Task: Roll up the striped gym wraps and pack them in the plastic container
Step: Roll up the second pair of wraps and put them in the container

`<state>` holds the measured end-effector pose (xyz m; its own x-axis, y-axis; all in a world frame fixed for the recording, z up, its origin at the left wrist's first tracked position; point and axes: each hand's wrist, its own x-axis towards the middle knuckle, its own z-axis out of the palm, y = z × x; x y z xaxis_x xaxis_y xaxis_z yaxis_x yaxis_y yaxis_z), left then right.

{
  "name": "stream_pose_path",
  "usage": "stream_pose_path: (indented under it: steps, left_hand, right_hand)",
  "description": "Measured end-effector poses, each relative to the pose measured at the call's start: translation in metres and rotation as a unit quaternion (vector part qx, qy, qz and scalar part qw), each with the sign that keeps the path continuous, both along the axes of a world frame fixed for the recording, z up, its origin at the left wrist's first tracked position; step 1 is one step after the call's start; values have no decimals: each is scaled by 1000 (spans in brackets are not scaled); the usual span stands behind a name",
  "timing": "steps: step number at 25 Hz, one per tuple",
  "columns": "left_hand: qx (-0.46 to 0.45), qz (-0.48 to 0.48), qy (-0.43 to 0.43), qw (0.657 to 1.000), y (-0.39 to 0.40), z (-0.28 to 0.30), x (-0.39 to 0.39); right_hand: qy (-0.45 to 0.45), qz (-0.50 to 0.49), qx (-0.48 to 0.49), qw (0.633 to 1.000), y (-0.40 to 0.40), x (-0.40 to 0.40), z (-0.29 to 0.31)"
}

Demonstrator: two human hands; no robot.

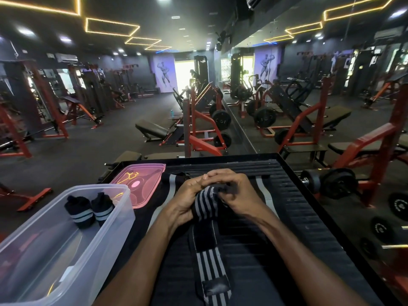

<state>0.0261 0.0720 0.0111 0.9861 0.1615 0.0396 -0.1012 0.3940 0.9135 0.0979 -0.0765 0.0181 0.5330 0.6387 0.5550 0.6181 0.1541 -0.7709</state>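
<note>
Left hand [187, 199] and right hand [237, 191] curled tight around black grey-striped fabric gym wrap [206, 204], part rolled. Loose tail trailing below both wrists. Left of hands: clear plastic container [106, 235] with two rolled wraps [90, 209].

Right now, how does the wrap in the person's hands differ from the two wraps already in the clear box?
The wrap in the hands is only partly rolled, its tail trailing toward the person; the two wraps in the box are tight finished rolls. It lies on the black ribbed surface, gripped by the left hand and right hand; they stand untouched inside the plastic container. All are dark with pale stripes.
</note>
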Motion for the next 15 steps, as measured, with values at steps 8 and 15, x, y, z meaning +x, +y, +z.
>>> stream_pose_path:
  steps: [8,15]
  left_hand:
    - [197,240,-57,949,2,-4,12]
    - [295,59,-49,952,-15,-5,6]
  right_hand:
    - [64,-115,95,987,-3,-8,17]
    - [-29,-287,11,957,-8,5,12]
